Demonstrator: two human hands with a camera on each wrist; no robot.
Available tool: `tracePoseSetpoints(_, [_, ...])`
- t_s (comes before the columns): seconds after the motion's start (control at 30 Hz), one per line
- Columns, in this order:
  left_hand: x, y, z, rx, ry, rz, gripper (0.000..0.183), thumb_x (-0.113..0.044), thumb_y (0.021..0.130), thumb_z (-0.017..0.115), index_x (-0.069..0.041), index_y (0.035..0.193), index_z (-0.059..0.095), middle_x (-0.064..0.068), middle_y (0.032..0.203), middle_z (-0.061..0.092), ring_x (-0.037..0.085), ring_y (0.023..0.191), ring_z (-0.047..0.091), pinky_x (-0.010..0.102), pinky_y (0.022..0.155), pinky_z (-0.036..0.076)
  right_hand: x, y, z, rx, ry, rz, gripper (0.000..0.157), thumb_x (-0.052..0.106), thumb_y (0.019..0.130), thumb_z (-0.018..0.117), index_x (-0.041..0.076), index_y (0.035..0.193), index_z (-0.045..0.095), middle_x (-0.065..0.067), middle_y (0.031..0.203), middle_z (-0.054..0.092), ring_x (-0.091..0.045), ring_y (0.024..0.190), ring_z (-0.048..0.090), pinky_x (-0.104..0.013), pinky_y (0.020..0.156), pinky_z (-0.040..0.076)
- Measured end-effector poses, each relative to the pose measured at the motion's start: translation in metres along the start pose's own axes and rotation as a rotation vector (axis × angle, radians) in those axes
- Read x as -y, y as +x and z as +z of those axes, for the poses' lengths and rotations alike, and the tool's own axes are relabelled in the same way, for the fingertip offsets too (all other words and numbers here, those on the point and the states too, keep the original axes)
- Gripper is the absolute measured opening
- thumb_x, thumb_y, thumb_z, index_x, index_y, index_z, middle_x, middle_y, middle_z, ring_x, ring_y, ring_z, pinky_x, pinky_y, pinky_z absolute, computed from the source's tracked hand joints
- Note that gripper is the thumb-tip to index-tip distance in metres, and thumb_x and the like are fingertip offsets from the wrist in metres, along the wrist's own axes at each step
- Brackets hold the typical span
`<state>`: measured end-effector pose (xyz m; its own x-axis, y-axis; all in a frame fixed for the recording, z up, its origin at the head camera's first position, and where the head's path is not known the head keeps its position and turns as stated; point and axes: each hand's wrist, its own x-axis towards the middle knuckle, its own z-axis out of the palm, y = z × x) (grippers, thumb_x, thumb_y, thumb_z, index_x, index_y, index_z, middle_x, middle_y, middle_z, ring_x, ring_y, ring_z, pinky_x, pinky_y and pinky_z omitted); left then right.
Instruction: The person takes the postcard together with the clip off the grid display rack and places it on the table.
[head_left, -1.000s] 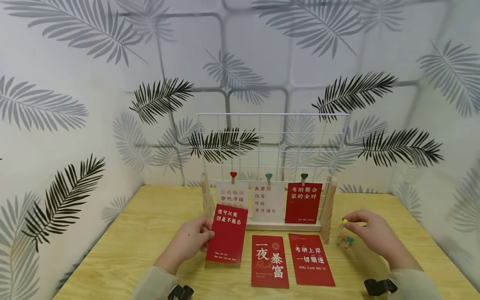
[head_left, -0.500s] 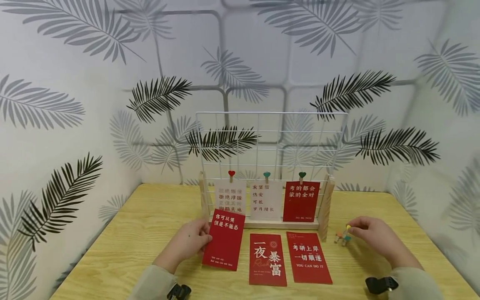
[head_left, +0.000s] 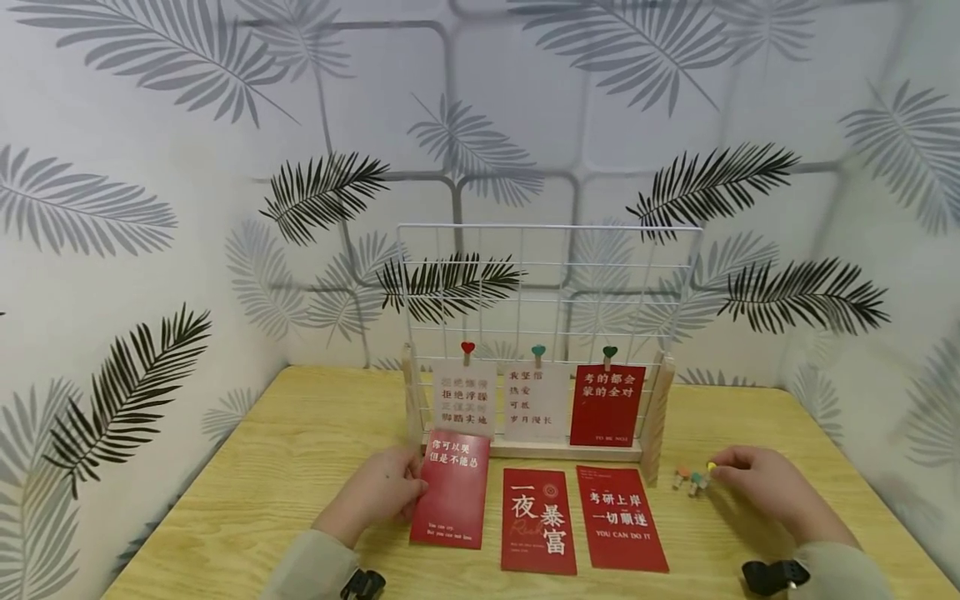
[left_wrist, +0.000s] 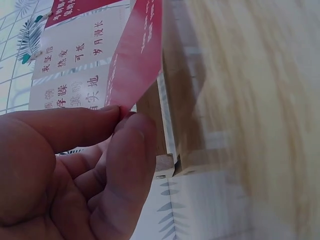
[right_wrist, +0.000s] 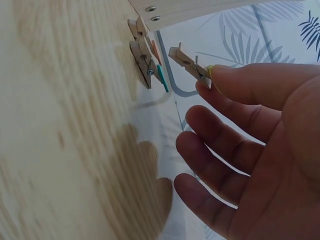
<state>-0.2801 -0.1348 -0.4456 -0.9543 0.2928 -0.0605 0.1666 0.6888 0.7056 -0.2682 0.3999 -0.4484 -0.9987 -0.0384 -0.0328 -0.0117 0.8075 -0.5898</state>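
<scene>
My left hand [head_left: 386,493] pinches the left edge of a red card [head_left: 450,492] with white writing between thumb and forefinger. That card is held in front of the rack's left end, tilted over the table in the left wrist view. On the right, my right hand [head_left: 772,487] pinches a small wooden clothespin [right_wrist: 187,62] with a yellow top by that end, its other fingers loosely spread. Beside it on the table are two more clothespins, one with an orange top [head_left: 682,473] and one with a teal top [head_left: 697,481].
A white wire grid rack [head_left: 555,300] with wooden feet stands at the back. Clothespins with heart tops hold two white cards [head_left: 463,400] and a red card [head_left: 606,417] on it. Two more red cards [head_left: 538,521] lie in front on the wooden table [head_left: 315,417].
My left hand has lowered the red card, uncovering more of the white card behind it. My right hand has moved the yellow clothespin rightward and lower, beside the other two.
</scene>
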Motion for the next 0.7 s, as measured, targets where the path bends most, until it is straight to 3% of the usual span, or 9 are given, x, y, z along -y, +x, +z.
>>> tracePoseSetpoints(0.47, [0.001,-0.002,0.004,0.039,0.002,-0.023,0.016,-0.01,0.092,0.068,-0.008,0.081,0.057,0.003,0.066,0.062,0.016,0.058,0.06,0.032,0.053,0.05,-0.016,0.002,0.0,0.078,-0.012,0.01,0.021,0.029,0.098,0.066,0.009,0.103,0.073,-0.004,0.102,0.068,-0.019,0.087,0.054,-0.039,0.075,0.043])
tracePoseSetpoints(0.7, [0.002,-0.003,0.005,0.086,-0.058,-0.081,0.015,-0.009,0.094,0.067,-0.005,0.082,0.058,0.006,0.069,0.063,0.018,0.06,0.061,0.033,0.053,0.054,-0.018,0.003,0.004,0.088,-0.06,-0.013,0.019,0.027,0.098,0.065,0.01,0.101,0.075,-0.003,0.099,0.069,-0.017,0.085,0.055,-0.039,0.074,0.044])
